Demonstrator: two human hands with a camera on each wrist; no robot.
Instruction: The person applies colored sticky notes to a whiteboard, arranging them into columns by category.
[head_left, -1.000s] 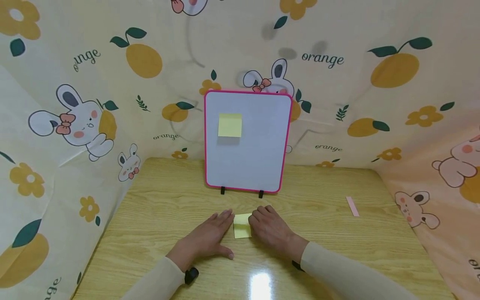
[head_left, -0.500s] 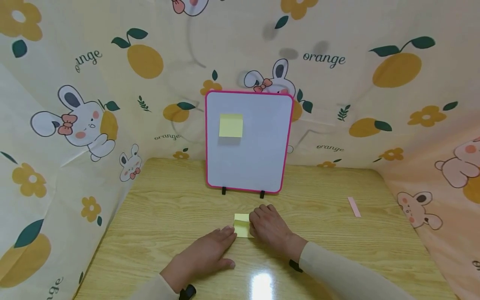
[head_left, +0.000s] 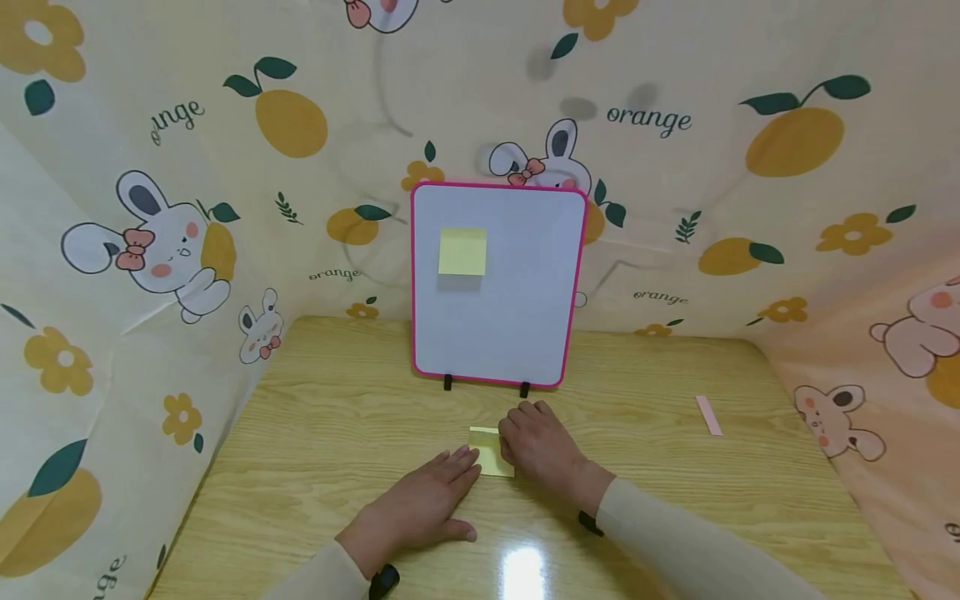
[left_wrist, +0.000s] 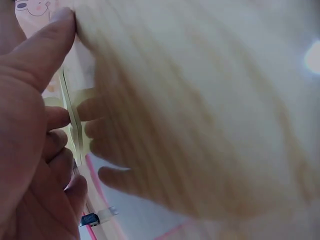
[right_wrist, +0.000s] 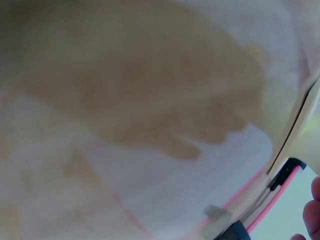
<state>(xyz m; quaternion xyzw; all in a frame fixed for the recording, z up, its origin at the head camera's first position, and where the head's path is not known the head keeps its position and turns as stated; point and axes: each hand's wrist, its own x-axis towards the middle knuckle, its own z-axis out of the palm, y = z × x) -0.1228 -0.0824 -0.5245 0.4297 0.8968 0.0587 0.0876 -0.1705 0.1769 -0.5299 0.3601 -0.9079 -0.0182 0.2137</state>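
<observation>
Yellow sticky notes [head_left: 492, 461] lie on the table in front of the board, with a thin lighter strip along the far edge. My right hand [head_left: 542, 442] has curled fingers and pinches the right side of the notes, covering that part. With nearly straight fingers, my left hand [head_left: 420, 504] rests palm down, its fingertips at the notes' left edge. In the left wrist view the left hand [left_wrist: 30, 115] reflects in the glossy tabletop. Only a few right-hand fingertips [right_wrist: 312, 212] show in the right wrist view.
A whiteboard [head_left: 502, 325] with a pink frame stands on black feet at the back, and one yellow sticky note [head_left: 462, 252] is on its upper left. A pink paper strip [head_left: 708, 415] lies at the right. Patterned cloth walls [head_left: 337, 183] enclose the wooden table [head_left: 337, 375].
My left hand first slid toward me along the notes' left edge, then shifted slightly right onto it. My right hand has moved slightly away from me, and the lighter strip has narrowed.
</observation>
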